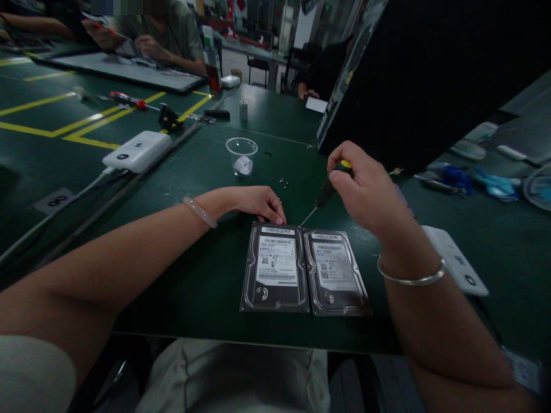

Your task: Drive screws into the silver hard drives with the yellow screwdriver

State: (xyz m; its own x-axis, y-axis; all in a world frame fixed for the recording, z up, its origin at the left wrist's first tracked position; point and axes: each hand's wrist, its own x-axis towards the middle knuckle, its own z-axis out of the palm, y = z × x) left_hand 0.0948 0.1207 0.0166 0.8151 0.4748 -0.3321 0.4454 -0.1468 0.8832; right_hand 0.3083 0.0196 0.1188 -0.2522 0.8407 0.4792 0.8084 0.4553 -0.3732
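Two hard drives lie side by side, label up, near the table's front edge: the left hard drive [278,298] and the right hard drive [340,301]. My right hand [359,186] grips a screwdriver [326,189] with a dark and yellow handle. Its thin shaft slants down to the far end of the drives, close to where they meet. My left hand [262,203] rests at the left drive's far edge, fingers curled together; whatever they pinch is hidden. Beyond the drives lie several small screws [283,183].
A clear plastic cup [241,156] with something white inside stands beyond my left hand. White power strips lie left [138,151] and right [456,261]. A large black panel [422,80] rises at the right. Co-workers sit across the green table, a red screwdriver [129,100] nearby.
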